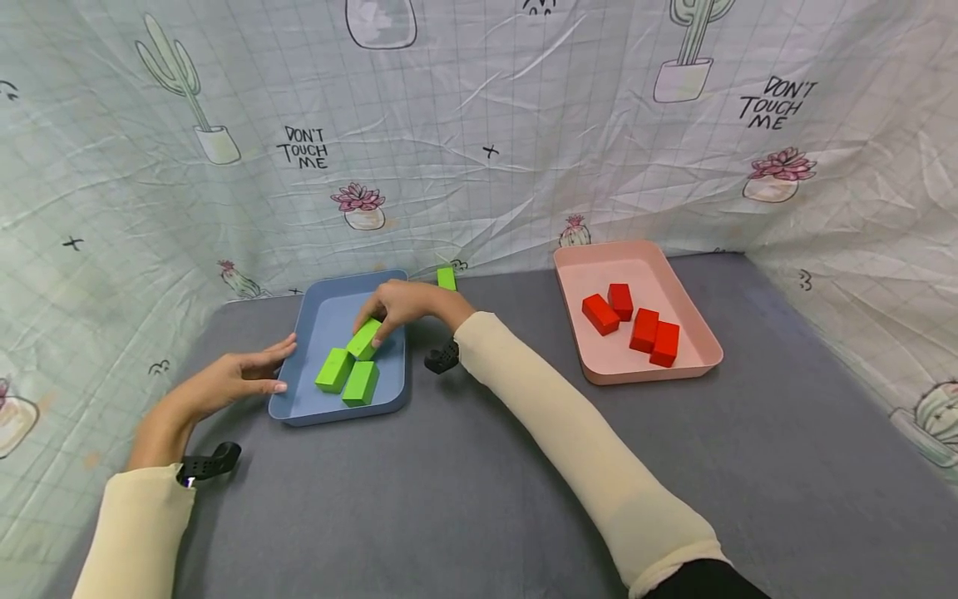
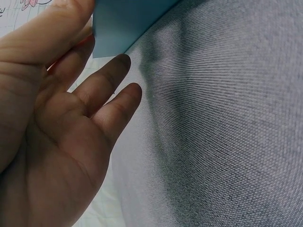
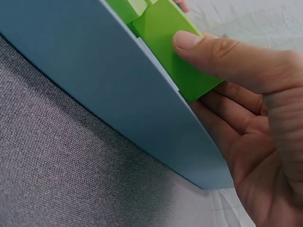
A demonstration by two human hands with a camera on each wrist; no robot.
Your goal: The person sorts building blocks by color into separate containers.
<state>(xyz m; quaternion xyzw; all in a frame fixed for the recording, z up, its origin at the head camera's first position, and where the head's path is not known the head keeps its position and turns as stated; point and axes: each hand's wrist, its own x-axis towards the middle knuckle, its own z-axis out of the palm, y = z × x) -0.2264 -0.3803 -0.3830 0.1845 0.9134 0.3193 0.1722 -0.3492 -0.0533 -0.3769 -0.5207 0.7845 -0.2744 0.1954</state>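
Note:
My right hand [image 1: 402,304] reaches over the blue tray [image 1: 314,308] and pinches a green block [image 1: 363,339] between thumb and fingers. In the right wrist view the thumb presses the face of that green block [image 3: 175,56], just above the tray wall. Two more green blocks lie inside the tray, one on the left [image 1: 334,369] and one nearer the front [image 1: 361,383]. At the tray's left side is my left hand [image 1: 224,387], its fingers extended and the tips by the rim. In the left wrist view its palm [image 2: 66,146] holds nothing.
Behind my right wrist, another green block [image 1: 446,278] sits on the grey table [image 1: 479,466] by the back curtain [image 1: 464,200]. A pink tray [image 1: 651,377] stands to the right with several red blocks [image 1: 601,314] in it.

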